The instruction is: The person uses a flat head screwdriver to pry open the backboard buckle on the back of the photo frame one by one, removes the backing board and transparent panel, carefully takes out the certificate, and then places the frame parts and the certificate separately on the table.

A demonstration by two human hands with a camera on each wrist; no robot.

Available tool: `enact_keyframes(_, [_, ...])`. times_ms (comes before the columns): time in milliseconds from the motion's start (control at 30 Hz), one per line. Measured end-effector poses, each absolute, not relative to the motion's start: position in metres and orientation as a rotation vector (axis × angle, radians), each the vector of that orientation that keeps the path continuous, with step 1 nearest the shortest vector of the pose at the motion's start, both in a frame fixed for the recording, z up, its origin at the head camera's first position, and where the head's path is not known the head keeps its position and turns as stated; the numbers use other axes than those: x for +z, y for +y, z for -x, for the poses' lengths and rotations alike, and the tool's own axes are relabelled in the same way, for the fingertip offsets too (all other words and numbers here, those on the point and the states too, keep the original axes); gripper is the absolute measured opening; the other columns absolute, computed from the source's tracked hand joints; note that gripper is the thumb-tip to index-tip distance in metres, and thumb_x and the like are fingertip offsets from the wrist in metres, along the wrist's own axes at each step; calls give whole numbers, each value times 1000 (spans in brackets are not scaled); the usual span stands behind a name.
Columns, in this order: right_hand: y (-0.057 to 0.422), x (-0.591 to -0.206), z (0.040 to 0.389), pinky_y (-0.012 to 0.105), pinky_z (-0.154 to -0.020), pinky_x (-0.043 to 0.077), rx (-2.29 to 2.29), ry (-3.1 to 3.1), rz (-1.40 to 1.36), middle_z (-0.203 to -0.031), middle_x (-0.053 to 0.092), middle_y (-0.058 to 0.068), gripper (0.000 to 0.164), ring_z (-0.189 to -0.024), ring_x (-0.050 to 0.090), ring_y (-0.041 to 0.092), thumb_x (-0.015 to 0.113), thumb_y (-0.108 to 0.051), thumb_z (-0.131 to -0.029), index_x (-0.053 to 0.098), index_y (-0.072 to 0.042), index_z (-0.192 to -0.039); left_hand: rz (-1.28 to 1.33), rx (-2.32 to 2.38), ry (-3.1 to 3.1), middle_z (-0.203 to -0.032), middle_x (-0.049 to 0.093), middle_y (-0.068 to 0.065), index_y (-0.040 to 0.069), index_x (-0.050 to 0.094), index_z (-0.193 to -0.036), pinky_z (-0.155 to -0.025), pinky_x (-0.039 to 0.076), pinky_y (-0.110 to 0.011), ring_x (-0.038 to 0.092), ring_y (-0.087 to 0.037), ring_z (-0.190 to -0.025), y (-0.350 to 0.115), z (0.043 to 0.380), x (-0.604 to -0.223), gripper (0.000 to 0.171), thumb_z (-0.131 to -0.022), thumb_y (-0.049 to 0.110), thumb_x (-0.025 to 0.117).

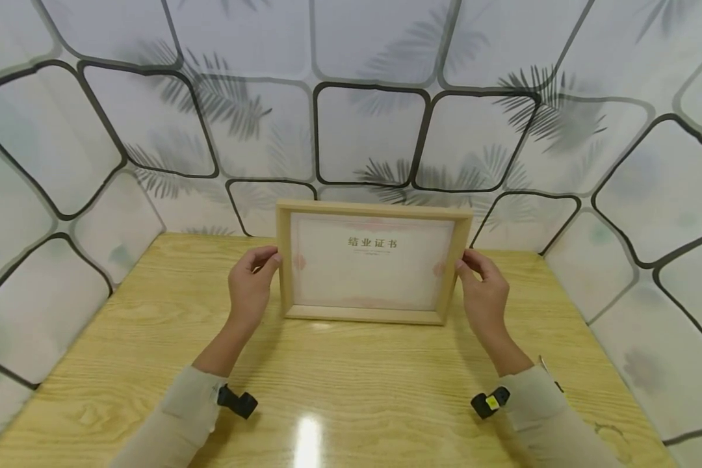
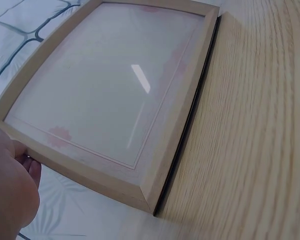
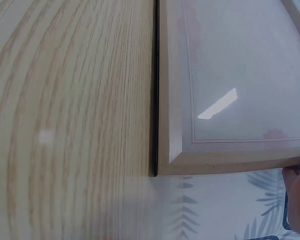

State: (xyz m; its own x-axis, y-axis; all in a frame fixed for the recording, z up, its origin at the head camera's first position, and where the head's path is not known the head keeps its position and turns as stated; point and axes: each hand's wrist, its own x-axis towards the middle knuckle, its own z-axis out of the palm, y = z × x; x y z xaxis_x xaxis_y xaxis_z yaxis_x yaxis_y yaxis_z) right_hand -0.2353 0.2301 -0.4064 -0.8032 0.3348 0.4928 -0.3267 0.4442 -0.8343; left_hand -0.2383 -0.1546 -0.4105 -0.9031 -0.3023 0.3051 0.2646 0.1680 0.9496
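A light wooden picture frame (image 1: 363, 316) stands upright at the back of the table, leaning slightly, its face toward me. Behind its clear front is a certificate (image 1: 368, 279) with gold lettering and pink ornaments. My left hand (image 1: 251, 283) pinches the frame's left side, thumb in front and fingers behind. On the opposite side my right hand (image 1: 484, 289) grips the frame the same way. The left wrist view shows the left hand (image 2: 12, 185) at the frame's edge, and the right wrist view shows the right fingers (image 3: 290, 177) at the other edge.
The table (image 1: 351, 370) has a glossy yellow wood grain. Right behind the frame rises a patterned wall (image 1: 368, 136), with side walls closing in at left and right. Small black cameras (image 1: 238, 401) sit on both wrists.
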Motion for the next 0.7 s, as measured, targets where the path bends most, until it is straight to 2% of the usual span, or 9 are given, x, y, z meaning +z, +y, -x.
enact_keyframes(333, [230, -399, 236, 11, -88, 45, 1346, -2132, 24, -115, 70, 14, 32, -103, 57, -6, 65, -23, -100, 69, -1, -123, -26, -1796, -1999, -103, 70, -7, 3, 72, -116, -80, 52, -14, 63, -6, -95, -157, 241, -401, 26, -97, 21, 69])
enact_keyframes(500, [230, -384, 243, 13, -88, 46, 1334, -2121, -2, -115, 70, 13, 35, -103, 57, -4, 63, -27, -101, 69, -1, -124, -20, -1786, -1951, -99, 69, 3, 0, 71, -118, -80, 50, -15, 63, -5, -93, -157, 252, -386, 26, -97, 16, 68])
enact_keyframes(700, [230, -365, 251, 14, -88, 45, 1326, -2114, 4, -112, 69, 7, 37, -101, 58, -4, 63, -31, -101, 69, -2, -124, 54, -1767, -1884, -94, 68, 9, 4, 73, -116, -79, 51, -17, 65, -6, -91, -158, 263, -370, 27, -97, 23, 70])
